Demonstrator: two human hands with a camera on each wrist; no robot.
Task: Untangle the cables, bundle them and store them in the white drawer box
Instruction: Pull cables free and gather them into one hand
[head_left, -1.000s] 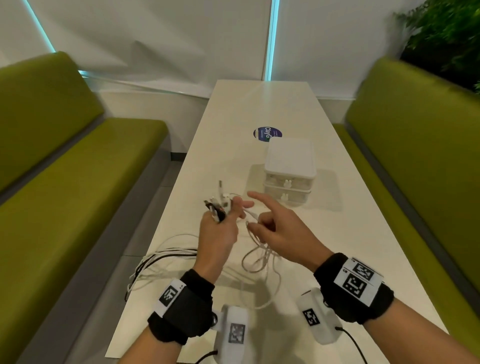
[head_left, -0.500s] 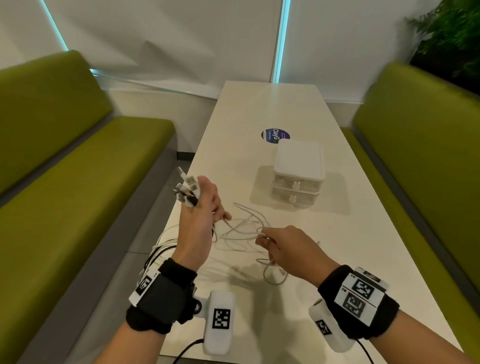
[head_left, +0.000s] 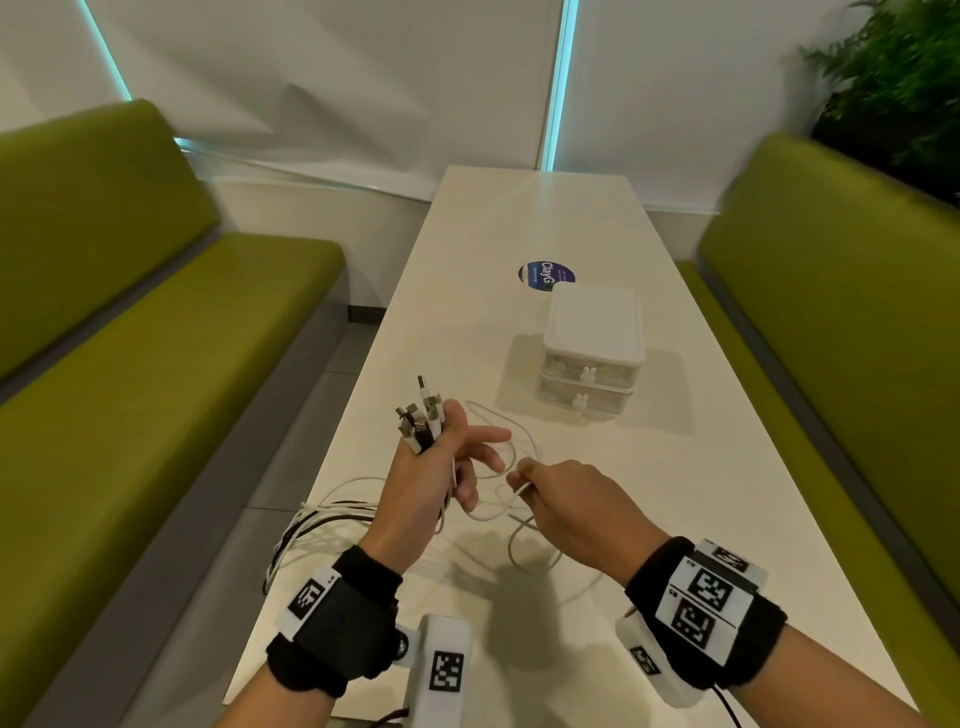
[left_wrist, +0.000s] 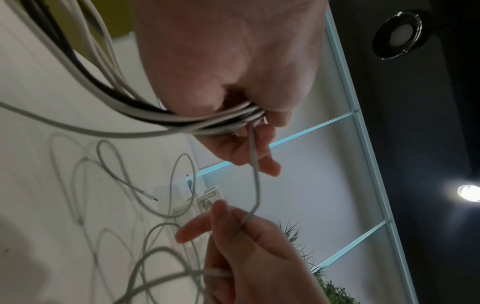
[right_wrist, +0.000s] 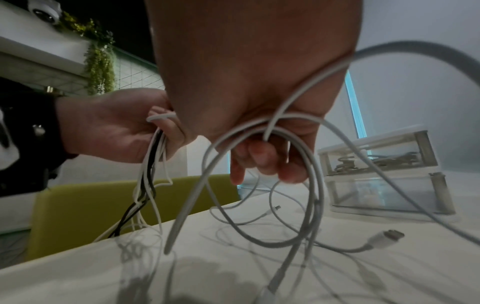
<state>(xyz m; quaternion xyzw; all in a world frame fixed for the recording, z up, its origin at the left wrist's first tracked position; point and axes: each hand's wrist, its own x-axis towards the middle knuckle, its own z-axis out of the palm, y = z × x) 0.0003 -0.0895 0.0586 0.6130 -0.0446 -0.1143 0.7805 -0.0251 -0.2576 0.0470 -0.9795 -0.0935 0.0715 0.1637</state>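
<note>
My left hand (head_left: 441, 467) is raised above the table's near left part and grips a bunch of white and black cables (left_wrist: 145, 115), their plugs (head_left: 421, 421) sticking up past the fist. The loose ends trail off the left table edge (head_left: 311, 525). Just to its right, my right hand (head_left: 561, 499) pinches one white cable (head_left: 498, 512) that runs over to the left hand; its loops (right_wrist: 293, 232) sag onto the table. The white drawer box (head_left: 592, 348) stands beyond both hands with its two drawers closed; the upper one holds coiled cables (right_wrist: 376, 160).
The long white table (head_left: 519, 218) runs away from me between two green benches (head_left: 130, 364) (head_left: 841, 312). A round blue sticker (head_left: 545, 273) lies behind the box. A plant (head_left: 904, 88) stands at the far right, and a wall with blinds closes the far end.
My left hand swung out to the left with the plugs, then came back toward the middle. My right hand closed from a pointing pose onto one white cable, drawing it sideways.
</note>
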